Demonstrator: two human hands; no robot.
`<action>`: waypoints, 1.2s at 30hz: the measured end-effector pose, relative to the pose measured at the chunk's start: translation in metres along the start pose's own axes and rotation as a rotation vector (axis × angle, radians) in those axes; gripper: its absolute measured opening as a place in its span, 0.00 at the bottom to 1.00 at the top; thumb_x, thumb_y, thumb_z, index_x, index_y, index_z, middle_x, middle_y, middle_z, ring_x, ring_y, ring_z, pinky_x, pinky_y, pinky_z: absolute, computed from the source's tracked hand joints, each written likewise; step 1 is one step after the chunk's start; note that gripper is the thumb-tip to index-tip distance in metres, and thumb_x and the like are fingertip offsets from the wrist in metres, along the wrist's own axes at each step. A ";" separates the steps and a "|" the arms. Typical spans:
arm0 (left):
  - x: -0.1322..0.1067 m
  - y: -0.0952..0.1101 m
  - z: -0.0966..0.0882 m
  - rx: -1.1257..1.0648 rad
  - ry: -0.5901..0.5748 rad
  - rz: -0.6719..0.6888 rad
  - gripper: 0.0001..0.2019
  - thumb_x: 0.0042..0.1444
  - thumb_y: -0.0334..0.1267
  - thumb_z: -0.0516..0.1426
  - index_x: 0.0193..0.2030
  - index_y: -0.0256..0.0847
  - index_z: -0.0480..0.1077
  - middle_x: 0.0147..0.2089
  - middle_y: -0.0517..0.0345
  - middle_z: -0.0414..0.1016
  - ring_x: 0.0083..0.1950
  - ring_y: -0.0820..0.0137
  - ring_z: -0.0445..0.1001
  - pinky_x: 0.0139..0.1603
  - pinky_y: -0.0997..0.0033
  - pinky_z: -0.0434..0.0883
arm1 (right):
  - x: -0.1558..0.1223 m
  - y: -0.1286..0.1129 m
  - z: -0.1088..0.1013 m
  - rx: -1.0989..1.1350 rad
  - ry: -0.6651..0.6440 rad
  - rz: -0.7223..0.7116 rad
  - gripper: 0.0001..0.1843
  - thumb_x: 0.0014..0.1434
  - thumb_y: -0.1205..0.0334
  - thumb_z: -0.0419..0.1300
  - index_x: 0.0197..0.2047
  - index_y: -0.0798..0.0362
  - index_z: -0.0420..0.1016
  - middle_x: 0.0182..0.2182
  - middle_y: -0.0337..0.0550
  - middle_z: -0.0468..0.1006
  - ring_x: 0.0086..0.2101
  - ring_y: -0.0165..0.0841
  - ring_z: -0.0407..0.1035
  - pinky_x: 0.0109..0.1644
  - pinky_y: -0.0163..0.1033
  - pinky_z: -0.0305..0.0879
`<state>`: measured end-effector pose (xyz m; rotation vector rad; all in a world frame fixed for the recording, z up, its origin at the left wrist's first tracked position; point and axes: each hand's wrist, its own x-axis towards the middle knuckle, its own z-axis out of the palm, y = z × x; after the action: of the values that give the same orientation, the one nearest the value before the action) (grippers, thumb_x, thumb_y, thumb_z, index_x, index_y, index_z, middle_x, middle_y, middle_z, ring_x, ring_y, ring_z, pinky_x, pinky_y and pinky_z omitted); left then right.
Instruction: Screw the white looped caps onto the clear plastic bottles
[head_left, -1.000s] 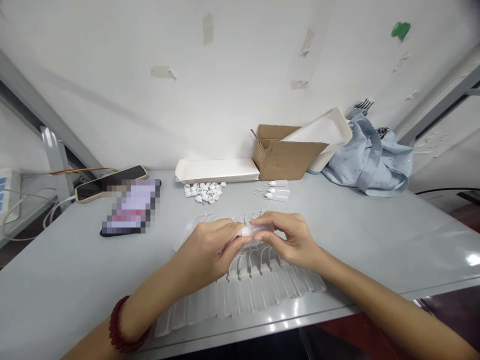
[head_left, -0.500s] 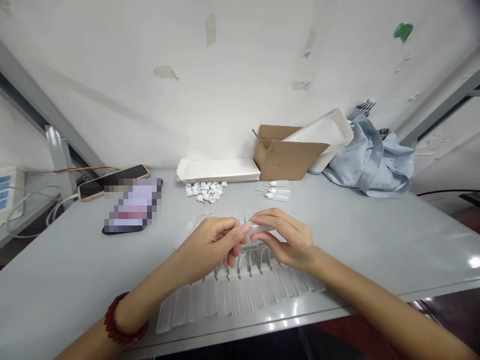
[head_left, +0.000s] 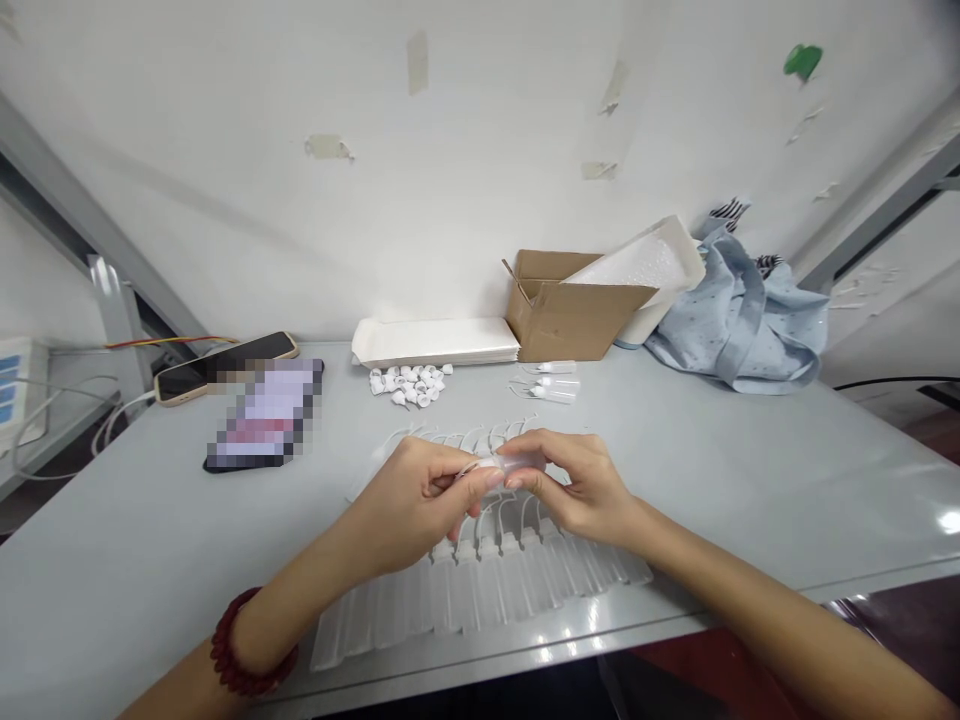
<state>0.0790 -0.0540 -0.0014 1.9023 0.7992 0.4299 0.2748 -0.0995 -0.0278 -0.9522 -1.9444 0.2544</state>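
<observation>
Between both hands is a small translucent plastic bottle [head_left: 523, 461], lying sideways above the table. My left hand [head_left: 439, 490] pinches its white cap end, where a thin strap curves out by the fingers. The bottle's body is gripped by my right hand [head_left: 574, 478] between thumb and fingers. Below the hands a row of similar bottles [head_left: 480, 595] lies side by side, their thin straps pointing away from me. More straps [head_left: 472, 437] show behind the hands, and the bottles they belong to are mostly hidden.
Small white caps [head_left: 411, 383] lie in a pile farther back. Several bottles [head_left: 556, 388] lie apart at the right. Behind stand a stack of white envelopes [head_left: 439, 340], a cardboard box [head_left: 577, 318] and a blue cloth bag [head_left: 739, 320]. Two phones [head_left: 262, 415] lie at left.
The bottle has come more into view between the fingers, with its strap now showing at the left hand. The right hand has shifted slightly down; the things on the table stay put.
</observation>
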 end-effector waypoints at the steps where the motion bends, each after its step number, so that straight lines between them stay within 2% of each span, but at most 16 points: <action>1: 0.000 0.000 0.000 0.036 0.003 0.035 0.20 0.61 0.43 0.51 0.20 0.37 0.65 0.15 0.64 0.62 0.17 0.78 0.60 0.18 0.79 0.56 | 0.001 0.000 0.000 0.030 -0.005 0.028 0.06 0.61 0.66 0.58 0.40 0.59 0.74 0.27 0.44 0.79 0.25 0.28 0.71 0.27 0.31 0.65; 4: 0.001 -0.001 0.000 0.144 0.040 0.170 0.19 0.62 0.40 0.51 0.20 0.37 0.65 0.16 0.64 0.64 0.19 0.78 0.60 0.20 0.78 0.55 | 0.004 0.000 -0.002 0.172 -0.062 0.169 0.06 0.59 0.65 0.60 0.37 0.58 0.75 0.26 0.42 0.78 0.25 0.27 0.69 0.27 0.31 0.63; 9: 0.002 -0.003 0.002 0.263 0.066 0.307 0.21 0.64 0.37 0.50 0.19 0.36 0.64 0.16 0.63 0.65 0.19 0.79 0.60 0.20 0.78 0.55 | 0.008 0.003 -0.003 0.531 -0.194 0.550 0.08 0.56 0.60 0.63 0.34 0.57 0.76 0.20 0.36 0.71 0.19 0.23 0.58 0.21 0.30 0.54; 14: 0.000 -0.006 0.001 0.321 0.067 0.378 0.19 0.63 0.36 0.50 0.21 0.35 0.65 0.17 0.62 0.66 0.19 0.79 0.62 0.20 0.78 0.55 | 0.007 0.007 -0.002 0.731 -0.240 0.691 0.12 0.54 0.56 0.65 0.33 0.58 0.76 0.20 0.37 0.73 0.17 0.22 0.57 0.18 0.29 0.52; 16: -0.001 -0.006 0.001 0.297 0.052 0.357 0.18 0.63 0.36 0.50 0.21 0.35 0.66 0.17 0.62 0.67 0.19 0.79 0.63 0.21 0.78 0.56 | 0.007 0.008 -0.002 0.790 -0.256 0.720 0.13 0.53 0.55 0.66 0.33 0.58 0.76 0.21 0.38 0.75 0.16 0.21 0.57 0.18 0.29 0.52; 21: 0.000 -0.002 -0.002 0.139 -0.004 0.135 0.20 0.63 0.42 0.50 0.23 0.36 0.71 0.19 0.61 0.69 0.21 0.77 0.66 0.21 0.79 0.60 | 0.010 0.013 -0.005 0.858 -0.301 0.762 0.15 0.55 0.52 0.64 0.34 0.58 0.76 0.22 0.39 0.76 0.14 0.20 0.56 0.16 0.29 0.48; 24: 0.006 -0.008 -0.013 0.122 0.081 0.112 0.20 0.63 0.45 0.50 0.26 0.37 0.73 0.23 0.60 0.72 0.25 0.74 0.69 0.26 0.77 0.65 | 0.015 0.024 -0.015 0.792 -0.323 0.739 0.14 0.54 0.53 0.65 0.35 0.57 0.76 0.24 0.39 0.77 0.16 0.21 0.58 0.18 0.30 0.53; 26: 0.011 -0.019 -0.026 0.178 0.200 0.110 0.20 0.63 0.47 0.48 0.30 0.37 0.74 0.27 0.57 0.75 0.29 0.71 0.72 0.31 0.74 0.68 | 0.017 0.034 -0.024 0.675 -0.259 0.726 0.14 0.54 0.52 0.65 0.35 0.56 0.76 0.26 0.41 0.77 0.19 0.23 0.62 0.21 0.31 0.58; 28: 0.018 -0.036 -0.042 0.387 0.383 0.106 0.20 0.64 0.47 0.47 0.33 0.37 0.74 0.30 0.54 0.76 0.32 0.67 0.73 0.34 0.70 0.69 | 0.019 0.046 -0.032 0.521 -0.157 0.718 0.15 0.53 0.51 0.65 0.35 0.56 0.75 0.28 0.42 0.77 0.23 0.26 0.65 0.26 0.33 0.62; 30: 0.024 -0.053 -0.058 0.660 0.494 0.108 0.18 0.63 0.44 0.47 0.37 0.36 0.74 0.38 0.48 0.76 0.38 0.62 0.73 0.40 0.64 0.69 | 0.019 0.058 -0.039 0.339 -0.081 0.712 0.16 0.53 0.49 0.64 0.35 0.56 0.74 0.29 0.43 0.77 0.25 0.28 0.66 0.29 0.35 0.63; 31: 0.027 -0.061 -0.065 0.731 0.506 0.110 0.17 0.63 0.41 0.46 0.40 0.36 0.74 0.42 0.46 0.76 0.41 0.60 0.73 0.43 0.61 0.69 | 0.019 0.063 -0.042 0.208 -0.061 0.699 0.17 0.53 0.49 0.63 0.34 0.56 0.74 0.30 0.44 0.77 0.26 0.29 0.66 0.30 0.35 0.62; 33: 0.031 -0.074 -0.074 0.769 0.431 0.146 0.16 0.63 0.36 0.45 0.43 0.35 0.73 0.45 0.45 0.75 0.45 0.59 0.73 0.48 0.59 0.69 | 0.018 0.073 -0.045 -0.056 -0.040 0.655 0.17 0.53 0.49 0.62 0.33 0.56 0.74 0.31 0.45 0.77 0.24 0.28 0.63 0.29 0.36 0.60; 36: 0.035 -0.085 -0.075 0.766 0.363 0.164 0.15 0.60 0.32 0.46 0.44 0.37 0.73 0.46 0.47 0.75 0.49 0.59 0.73 0.52 0.58 0.68 | 0.015 0.083 -0.047 -0.275 -0.100 0.587 0.16 0.54 0.50 0.60 0.33 0.56 0.74 0.31 0.45 0.78 0.22 0.29 0.62 0.29 0.37 0.58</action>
<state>0.0295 0.0443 -0.0455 2.6569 1.1621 0.6445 0.3517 -0.0414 -0.0358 -1.7167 -1.7728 0.3776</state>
